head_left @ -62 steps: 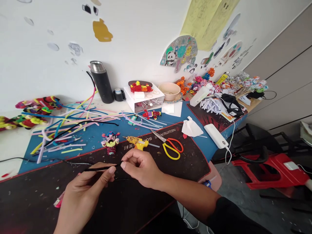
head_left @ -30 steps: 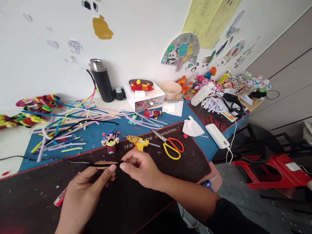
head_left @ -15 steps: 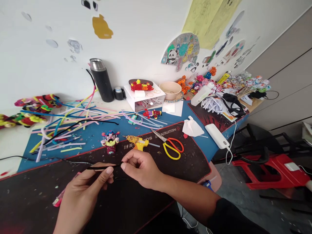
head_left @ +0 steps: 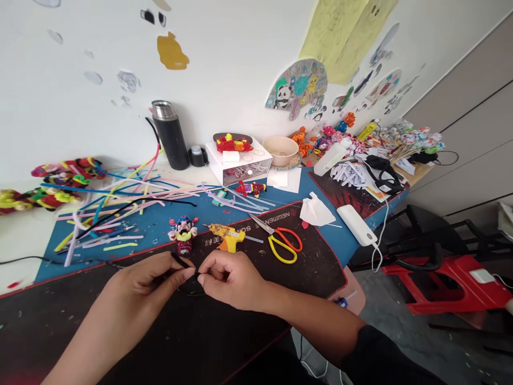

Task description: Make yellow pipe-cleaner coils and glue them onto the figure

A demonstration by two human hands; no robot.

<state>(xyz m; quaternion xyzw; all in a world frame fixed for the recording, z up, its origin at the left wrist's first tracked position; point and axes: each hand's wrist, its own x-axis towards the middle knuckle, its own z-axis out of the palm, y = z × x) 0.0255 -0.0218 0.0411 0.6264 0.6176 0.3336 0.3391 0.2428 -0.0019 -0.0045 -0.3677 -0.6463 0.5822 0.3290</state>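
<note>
A black pipe cleaner (head_left: 179, 260) is pinched between both hands over the dark mat. My left hand (head_left: 154, 283) closes on it with thumb and fingers, and part of the strip bends up above the fingertips. Right beside it, my right hand (head_left: 228, 278) pinches the strip's other end; its fingertips nearly touch the left ones. Just behind the hands stands a small figure (head_left: 184, 235) with a blue hat. A yellow glue gun (head_left: 228, 235) lies behind my right hand, and scissors (head_left: 278, 235) with red and yellow handles lie farther right.
Coloured pipe cleaners (head_left: 116, 206) spread over the left back. A black flask (head_left: 171, 136), a white box (head_left: 244, 166) and a bowl (head_left: 280, 149) stand by the wall. A white power bank (head_left: 356, 224) lies at the right, near a red stool (head_left: 452, 283).
My left hand has moved closer to my right, and the black strip now bends up from its fingers instead of lying straight. The right hand stays nearly in place.
</note>
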